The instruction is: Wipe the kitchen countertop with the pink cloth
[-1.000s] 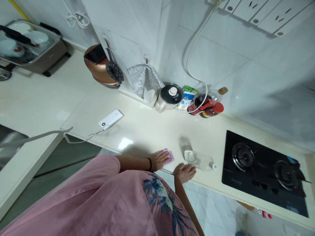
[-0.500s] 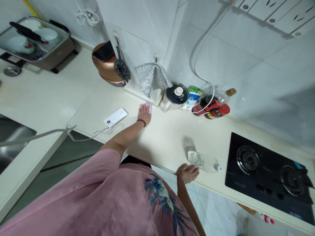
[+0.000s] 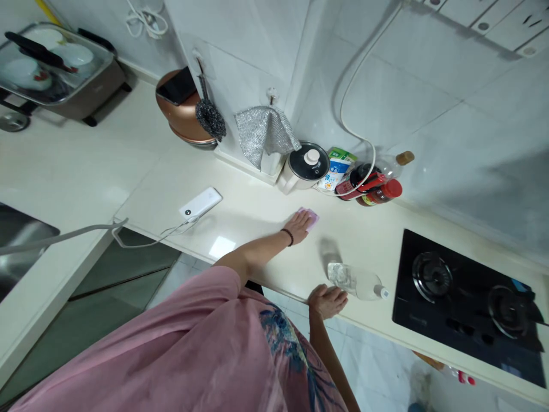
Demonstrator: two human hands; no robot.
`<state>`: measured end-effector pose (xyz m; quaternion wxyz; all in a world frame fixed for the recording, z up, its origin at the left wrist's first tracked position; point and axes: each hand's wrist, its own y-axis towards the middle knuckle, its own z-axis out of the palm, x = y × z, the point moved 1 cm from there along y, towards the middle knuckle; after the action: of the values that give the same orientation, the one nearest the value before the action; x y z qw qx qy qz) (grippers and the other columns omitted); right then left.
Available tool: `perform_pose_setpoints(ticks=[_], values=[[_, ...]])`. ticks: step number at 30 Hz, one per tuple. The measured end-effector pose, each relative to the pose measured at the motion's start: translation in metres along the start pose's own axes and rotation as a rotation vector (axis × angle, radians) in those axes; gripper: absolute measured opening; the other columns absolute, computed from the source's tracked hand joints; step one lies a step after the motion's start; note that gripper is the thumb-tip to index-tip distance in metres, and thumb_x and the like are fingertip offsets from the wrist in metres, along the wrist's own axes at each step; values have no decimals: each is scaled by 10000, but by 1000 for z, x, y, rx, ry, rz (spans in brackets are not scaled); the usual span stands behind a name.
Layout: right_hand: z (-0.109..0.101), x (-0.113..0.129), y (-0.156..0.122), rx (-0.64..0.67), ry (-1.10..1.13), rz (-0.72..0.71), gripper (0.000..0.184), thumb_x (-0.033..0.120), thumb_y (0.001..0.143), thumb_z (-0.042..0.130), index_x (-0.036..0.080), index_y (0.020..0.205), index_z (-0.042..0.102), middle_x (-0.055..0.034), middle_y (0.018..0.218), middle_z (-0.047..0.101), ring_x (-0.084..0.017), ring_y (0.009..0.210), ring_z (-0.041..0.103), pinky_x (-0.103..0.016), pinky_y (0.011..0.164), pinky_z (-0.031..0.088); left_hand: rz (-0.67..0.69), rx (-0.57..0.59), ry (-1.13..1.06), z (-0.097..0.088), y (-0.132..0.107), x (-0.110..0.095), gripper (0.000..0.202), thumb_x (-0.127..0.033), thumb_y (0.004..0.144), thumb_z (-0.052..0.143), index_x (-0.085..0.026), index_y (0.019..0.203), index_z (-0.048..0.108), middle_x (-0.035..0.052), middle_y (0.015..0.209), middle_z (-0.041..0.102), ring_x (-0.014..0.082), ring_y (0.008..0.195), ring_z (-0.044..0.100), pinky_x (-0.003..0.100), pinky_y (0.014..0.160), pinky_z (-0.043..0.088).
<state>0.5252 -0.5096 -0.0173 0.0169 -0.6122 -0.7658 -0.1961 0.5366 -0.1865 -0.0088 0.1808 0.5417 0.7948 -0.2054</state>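
The person's hands are apart, both palm down: the left hand [image 3: 299, 224], with a dark beaded bracelet [image 3: 288, 235] at the wrist, lies flat, fingers stretched out over a small thin lilac-pink cloth [image 3: 314, 219], most of which it covers, so whether the fingertips pinch the fabric cannot be told. The cloth lies on the glossy cream countertop [image 3: 364, 243], near its middle. The right hand [image 3: 328, 301] rests flat at the front edge, fingers extended just beside a clear plastic bottle [image 3: 354, 281] lying on its side; contact between them is hard to judge, as is what the bottle contains. A short-sleeved pink top [image 3: 180, 355] blocks much of the lower view. Along the wall, a cream pot with a dark glass lid [image 3: 307, 162] partly hides a blue, white and green packet [image 3: 335, 174], whose printing is too small to read, and a white cable [image 3: 342, 109] crosses the overlapping bottles beyond. The black glass hob [image 3: 450, 343] has an indistinct right burner, while the steel sink [image 3: 26, 257] is cut off at left and the white wall sockets [image 3: 508, 26] at top
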Motion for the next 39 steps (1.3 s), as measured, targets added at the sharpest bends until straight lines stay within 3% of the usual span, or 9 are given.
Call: perform_pose_setpoints(ticks=[6,11,18,21,27,29,31,34,39], values=[[1,0,-1,-7,20,4,522,458,1013,517,136,1407,636,-325,1530,559,-494,1485,482,-733,1182,437,-251,-91,-16,-49,14,63,798,-287,1018,428,-4,1743,253,203,1842,164,383,1726,42,580,1408,25],[-1,4,-3,-29,32,13,541,457,1031,500,128,1438,636,-324,1551,553,-494,1495,475,-759,1165,437,-385,-70,11,-67,-26,92,795,-330,1048,386,0,1754,227,196,1851,117,368,1729,-8,553,1413,45],[-3,9,-3,38,26,62,606,465,1040,463,61,1467,615,-364,1590,493,-496,1547,408,-752,1200,391,-590,-164,135,-97,-86,143,762,-335,1093,348,-25,1767,176,212,1851,74,374,1728,-5,593,1394,72],[-2,8,-4,33,44,75,594,469,1041,466,86,1468,621,-343,1599,497,-494,1547,406,-757,1200,384,-532,-146,145,-71,-110,115,763,-326,1086,380,-20,1759,195,239,1841,99,384,1725,-2,598,1388,97],[1,5,-4,10,47,59,578,457,1035,493,90,1462,622,-352,1582,509,-501,1535,419,-779,1169,409,71,42,88,53,-143,-39,773,-297,1029,528,-98,1743,308,186,1821,260,339,1726,109,543,1403,90],[2,5,-4,8,54,59,569,459,1032,490,106,1458,622,-340,1584,511,-499,1536,418,-785,1166,407,207,36,73,81,-143,-79,793,-316,1016,585,-79,1730,333,194,1819,260,350,1722,129,535,1406,80],[2,4,-5,9,56,65,576,471,1030,482,110,1457,619,-335,1593,501,-500,1545,403,-784,1178,393,278,16,59,92,-141,-97,820,-324,997,636,-68,1721,348,205,1818,254,354,1720,140,534,1405,80],[5,2,-5,10,51,59,589,480,1032,472,103,1463,611,-339,1601,488,-505,1553,391,-787,1193,371,290,-13,34,82,-147,-78,831,-316,988,652,-88,1727,347,203,1813,269,335,1719,161,526,1403,101],[9,-5,-5,-5,64,28,592,504,1039,472,108,1455,617,-336,1592,500,-514,1534,420,-789,1191,383,36,-31,79,24,-206,26,783,-324,1023,531,-89,1742,329,210,1794,318,354,1711,186,552,1393,156]])
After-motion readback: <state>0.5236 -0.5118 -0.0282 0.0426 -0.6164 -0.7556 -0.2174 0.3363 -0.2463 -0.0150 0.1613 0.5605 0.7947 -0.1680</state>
